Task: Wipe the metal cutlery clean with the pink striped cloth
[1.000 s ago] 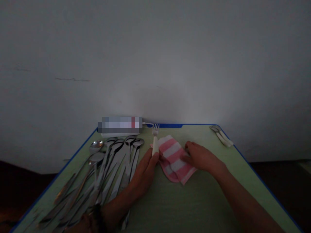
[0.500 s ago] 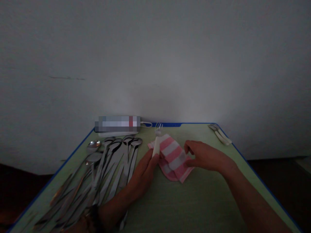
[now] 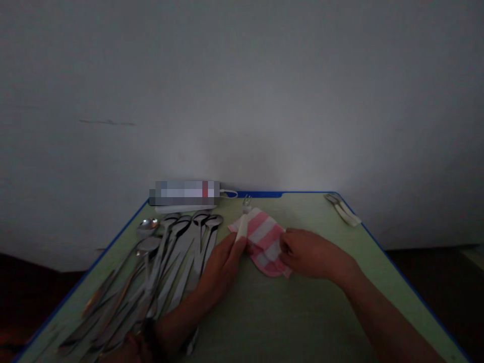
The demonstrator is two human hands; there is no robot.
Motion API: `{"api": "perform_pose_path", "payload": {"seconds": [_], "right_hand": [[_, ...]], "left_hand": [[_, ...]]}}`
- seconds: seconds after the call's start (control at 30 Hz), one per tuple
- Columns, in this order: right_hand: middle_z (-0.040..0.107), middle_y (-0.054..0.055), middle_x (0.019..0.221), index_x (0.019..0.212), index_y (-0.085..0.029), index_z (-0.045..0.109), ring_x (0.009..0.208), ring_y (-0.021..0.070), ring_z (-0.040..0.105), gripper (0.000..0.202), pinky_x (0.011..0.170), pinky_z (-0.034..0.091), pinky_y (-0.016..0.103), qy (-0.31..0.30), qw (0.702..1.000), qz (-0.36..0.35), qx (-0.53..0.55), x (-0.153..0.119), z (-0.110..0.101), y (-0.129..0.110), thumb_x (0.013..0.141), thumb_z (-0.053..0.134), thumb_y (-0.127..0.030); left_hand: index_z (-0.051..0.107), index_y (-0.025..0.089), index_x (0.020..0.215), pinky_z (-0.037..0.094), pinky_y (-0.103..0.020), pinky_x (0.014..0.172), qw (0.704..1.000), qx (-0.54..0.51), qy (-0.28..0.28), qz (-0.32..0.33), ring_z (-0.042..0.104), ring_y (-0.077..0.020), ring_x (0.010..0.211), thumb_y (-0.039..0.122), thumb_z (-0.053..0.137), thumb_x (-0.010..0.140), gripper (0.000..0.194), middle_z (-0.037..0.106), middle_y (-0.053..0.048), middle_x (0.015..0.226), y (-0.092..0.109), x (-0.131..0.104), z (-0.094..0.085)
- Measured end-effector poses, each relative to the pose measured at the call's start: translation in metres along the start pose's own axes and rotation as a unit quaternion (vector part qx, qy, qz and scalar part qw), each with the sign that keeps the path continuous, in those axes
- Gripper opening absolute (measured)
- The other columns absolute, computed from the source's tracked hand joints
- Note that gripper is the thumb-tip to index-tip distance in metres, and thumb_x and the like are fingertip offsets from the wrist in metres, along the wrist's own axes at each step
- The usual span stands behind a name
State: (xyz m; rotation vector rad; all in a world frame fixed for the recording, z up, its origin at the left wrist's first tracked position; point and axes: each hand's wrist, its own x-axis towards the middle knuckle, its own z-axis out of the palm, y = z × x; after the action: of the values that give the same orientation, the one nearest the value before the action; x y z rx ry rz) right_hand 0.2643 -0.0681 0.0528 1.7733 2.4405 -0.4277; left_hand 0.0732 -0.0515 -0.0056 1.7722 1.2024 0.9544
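Observation:
My left hand [image 3: 224, 262] is closed around the white handle of a fork [image 3: 242, 227], whose metal tines point away toward the wall. Under and beside the fork spreads a pink and white striped cloth [image 3: 264, 232]. The fingers of my right hand [image 3: 302, 252] are pinched on the cloth's right edge, which bunches a little there. Left of my left hand lies a pile of metal spoons and other cutlery [image 3: 181, 252]. Two forks with white handles [image 3: 346, 212] rest together at the table's far right corner.
A box-like object with a blurred face [image 3: 185, 194] stands at the back left, a white cord loop [image 3: 229, 193] beside it. The green table [image 3: 302, 322] has a blue edge and meets a grey wall [image 3: 242, 101].
My right hand has moved slightly left and closed its fingers on the cloth's edge. The left hand keeps the fork, which has shifted only a little.

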Motion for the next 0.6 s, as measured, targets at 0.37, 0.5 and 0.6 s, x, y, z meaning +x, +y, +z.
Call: {"api": "perform_pose_path", "payload": {"seconds": [0.37,0.5,0.6], "right_hand": [[0.064,0.010,0.080,0.080,-0.015,0.057,0.065,0.0162,0.055,0.030,0.055,0.032,0.027,0.062,0.994,0.003,0.089,0.027,0.030,-0.003,0.085,0.036,-0.036],[0.059,0.002,0.067,0.071,-0.016,0.052,0.058,0.0107,0.049,0.025,0.052,0.031,0.023,0.106,0.972,0.008,0.210,0.033,0.018,0.017,0.083,0.042,-0.036],[0.052,-0.001,0.062,0.069,-0.017,0.050,0.055,0.0097,0.046,0.026,0.051,0.032,0.022,0.193,0.934,0.019,0.300,0.033,0.007,0.023,0.082,0.042,-0.038]], "left_hand": [[0.059,0.018,0.075,0.039,-0.028,0.076,1.000,-0.028,-0.012,0.008,0.055,-0.0198,0.079,0.037,0.031,0.090,0.036,0.062,-0.003,0.082,0.003,0.000,-0.001],[0.055,0.017,0.072,0.039,-0.028,0.074,1.000,-0.018,-0.009,0.003,0.054,-0.0191,0.078,0.037,0.030,0.090,0.037,0.061,-0.003,0.078,0.001,0.000,-0.001],[0.056,0.017,0.072,0.038,-0.028,0.074,0.999,-0.028,-0.024,0.001,0.055,-0.0184,0.077,0.036,0.029,0.091,0.038,0.061,-0.002,0.078,-0.002,0.000,0.000]]}}
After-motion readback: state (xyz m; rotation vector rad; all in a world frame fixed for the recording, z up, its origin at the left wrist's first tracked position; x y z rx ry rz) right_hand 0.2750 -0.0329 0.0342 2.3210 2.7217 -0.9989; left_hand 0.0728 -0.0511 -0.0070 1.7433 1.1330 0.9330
